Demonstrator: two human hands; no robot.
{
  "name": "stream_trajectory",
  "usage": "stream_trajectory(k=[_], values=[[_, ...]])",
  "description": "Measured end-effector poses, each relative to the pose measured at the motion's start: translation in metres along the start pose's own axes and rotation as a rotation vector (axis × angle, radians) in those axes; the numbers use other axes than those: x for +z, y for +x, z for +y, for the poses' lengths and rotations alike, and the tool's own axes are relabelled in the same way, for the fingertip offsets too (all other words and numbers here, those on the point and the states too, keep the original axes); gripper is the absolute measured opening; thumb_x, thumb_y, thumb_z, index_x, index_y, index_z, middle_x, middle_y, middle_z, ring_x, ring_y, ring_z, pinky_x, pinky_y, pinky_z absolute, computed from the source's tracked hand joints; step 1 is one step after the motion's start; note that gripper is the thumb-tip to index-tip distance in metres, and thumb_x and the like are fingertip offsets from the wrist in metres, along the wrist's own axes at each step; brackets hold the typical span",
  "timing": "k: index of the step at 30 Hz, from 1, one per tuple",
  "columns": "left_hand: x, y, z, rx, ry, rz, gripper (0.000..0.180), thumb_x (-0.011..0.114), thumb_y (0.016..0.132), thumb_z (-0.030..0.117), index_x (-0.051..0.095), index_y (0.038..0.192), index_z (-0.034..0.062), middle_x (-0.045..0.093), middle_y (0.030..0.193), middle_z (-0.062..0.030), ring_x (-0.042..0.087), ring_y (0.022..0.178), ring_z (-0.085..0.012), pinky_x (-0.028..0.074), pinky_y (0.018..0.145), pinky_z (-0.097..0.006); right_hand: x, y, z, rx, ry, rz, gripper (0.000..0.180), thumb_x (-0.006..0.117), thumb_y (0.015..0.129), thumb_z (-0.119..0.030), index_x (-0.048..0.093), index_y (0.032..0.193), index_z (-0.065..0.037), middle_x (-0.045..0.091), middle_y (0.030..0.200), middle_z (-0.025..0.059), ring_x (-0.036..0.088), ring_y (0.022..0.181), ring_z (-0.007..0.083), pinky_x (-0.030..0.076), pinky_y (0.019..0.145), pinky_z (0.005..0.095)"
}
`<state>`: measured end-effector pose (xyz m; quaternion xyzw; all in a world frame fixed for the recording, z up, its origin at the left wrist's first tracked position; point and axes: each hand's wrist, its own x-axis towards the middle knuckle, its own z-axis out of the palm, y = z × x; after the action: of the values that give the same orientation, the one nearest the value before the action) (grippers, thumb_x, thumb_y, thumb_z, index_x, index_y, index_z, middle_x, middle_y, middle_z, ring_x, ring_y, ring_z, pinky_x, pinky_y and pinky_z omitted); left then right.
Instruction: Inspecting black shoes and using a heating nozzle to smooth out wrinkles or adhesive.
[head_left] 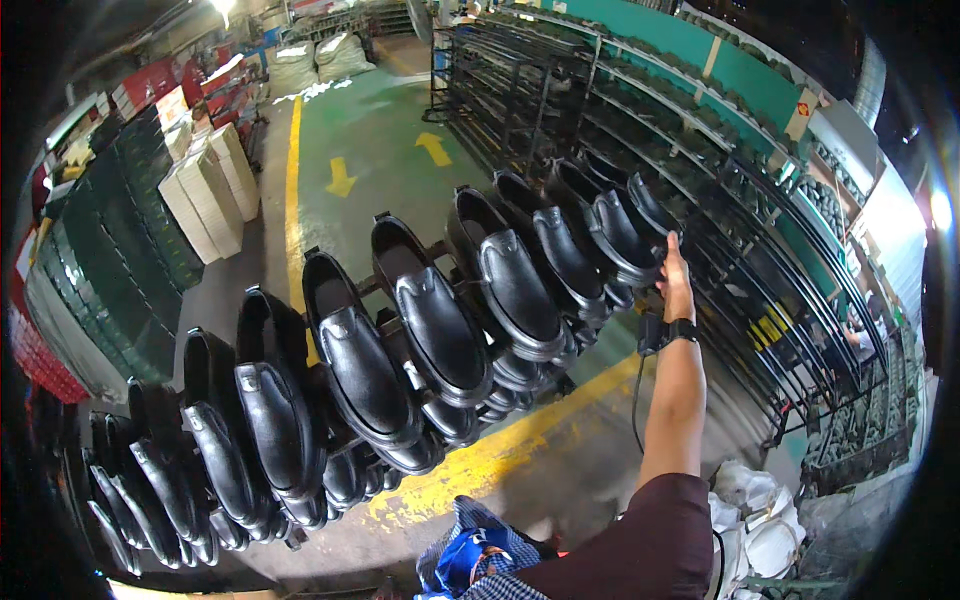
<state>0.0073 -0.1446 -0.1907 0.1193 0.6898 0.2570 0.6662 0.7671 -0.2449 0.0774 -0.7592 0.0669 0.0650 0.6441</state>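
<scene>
A long row of glossy black slip-on shoes [440,330] runs across the view on a dark shoe rack [437,250], from low on the left up to the right. The shoes tilt with their toes toward me, and more shoes show on lower tiers. My right hand [677,278] is at the rack's right end, beside the last black shoe [622,235]. Its fingers look closed on the rack end, though they are partly hidden. A dark band with a small box and a cable [652,335] is on that wrist. My left hand is out of view.
Empty black metal racks [740,270] stand close on the right, before shelves [690,100] of dark items. Stacked dark green material [130,230] and pale boards [215,190] line the left. A green floor with yellow arrows [433,150] stretches ahead; white sacks [755,520] lie lower right.
</scene>
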Motion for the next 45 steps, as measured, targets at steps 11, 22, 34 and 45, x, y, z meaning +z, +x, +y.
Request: stream_trajectory(k=[11, 22, 34, 45], values=[[-0.005, 0.001, -0.008, -0.017, 0.016, 0.042, 0.019, 0.049, 0.085, 0.025, 0.055, 0.095, 0.0112, 0.058, 0.082, -0.0075, 0.054, 0.067, -0.0225, 0.045, 0.060, -0.037, 0.001, 0.007, -0.027, -0.297, 0.116, 0.020, 0.039, 0.058, 0.073, -0.046, 0.063, 0.095, -0.013, 0.054, 0.076, 0.0026, 0.046, 0.055, 0.0122, 0.040, 0.051, 0.0256], [-0.071, -0.014, -0.050, 0.015, -0.067, 0.097, 0.021, 0.048, 0.086, 0.028, 0.052, 0.100, 0.0139, 0.060, 0.090, -0.0059, 0.056, 0.074, -0.0213, 0.049, 0.065, -0.037, 0.008, -0.097, -0.089, -0.605, 0.807, -0.386, 0.034, 0.054, 0.084, -0.018, 0.050, 0.109, 0.004, 0.055, 0.105, 0.0138, 0.053, 0.096, 0.0242, 0.040, 0.092, 0.0384], [-0.110, -0.037, -0.044, 0.129, -0.579, 0.117, 0.019, 0.056, 0.081, 0.024, 0.056, 0.089, 0.0072, 0.060, 0.073, -0.0048, 0.057, 0.059, -0.0193, 0.043, 0.051, -0.029, 0.104, -0.427, 0.022, 0.215, 0.452, -1.080, 0.025, 0.039, 0.084, -0.028, 0.051, 0.075, -0.007, 0.054, 0.065, 0.0044, 0.057, 0.055, 0.0235, 0.049, 0.040, 0.0501], [-0.193, -0.109, -0.081, 0.285, -0.840, 0.299, 0.037, 0.049, 0.085, 0.030, 0.049, 0.114, 0.0068, 0.058, 0.104, -0.0114, 0.060, 0.084, -0.0223, 0.049, 0.071, -0.032, 0.141, -0.626, 0.183, 0.911, -0.465, -1.660, 0.031, 0.052, 0.084, -0.029, 0.058, 0.100, -0.003, 0.063, 0.091, 0.0125, 0.062, 0.078, 0.0230, 0.054, 0.056, 0.0344]])
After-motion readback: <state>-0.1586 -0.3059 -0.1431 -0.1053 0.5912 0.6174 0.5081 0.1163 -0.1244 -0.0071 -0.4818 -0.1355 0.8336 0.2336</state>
